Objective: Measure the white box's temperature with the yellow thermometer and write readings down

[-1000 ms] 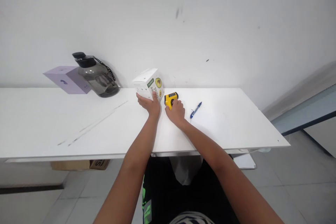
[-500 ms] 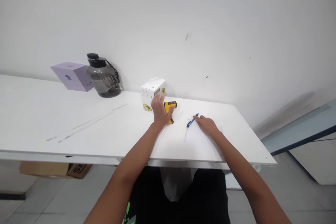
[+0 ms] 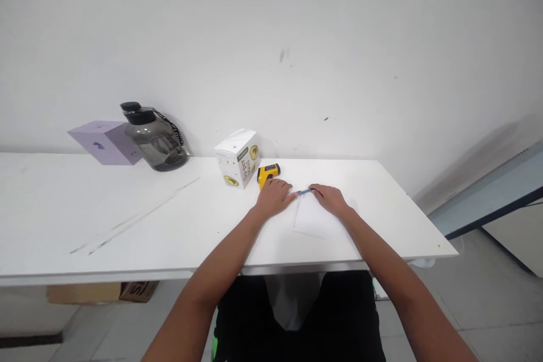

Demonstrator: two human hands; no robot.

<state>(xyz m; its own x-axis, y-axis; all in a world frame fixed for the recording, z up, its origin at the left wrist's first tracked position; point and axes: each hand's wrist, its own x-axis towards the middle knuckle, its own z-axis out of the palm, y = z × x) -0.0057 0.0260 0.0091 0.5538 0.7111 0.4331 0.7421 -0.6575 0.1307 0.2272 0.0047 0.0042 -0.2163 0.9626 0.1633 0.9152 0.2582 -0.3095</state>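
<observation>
A blue pen (image 3: 304,192) lies nearly level between my two hands, just over a sheet of white paper (image 3: 311,218). My right hand (image 3: 331,198) pinches its right end. At the other end, my left hand (image 3: 275,197) has its thumb and fingertips around the pen's tip, partly hiding it. Just behind the left hand is a yellow and black pistol-shaped tool (image 3: 268,171), its lower part covered by the fingers. A white box with avocado pictures (image 3: 237,159) stands upright to the left of the tool.
Farther left on the white table (image 3: 139,237) are a dark see-through water jug (image 3: 156,141) and a lilac box (image 3: 106,144). A white wall (image 3: 271,39) rises along the table's back edge. Below the table at left sits a cardboard box (image 3: 93,293).
My left hand has come off the yellow tool and moved right to the pen. The pen has swung from slanted to nearly level. The view has shifted slightly.
</observation>
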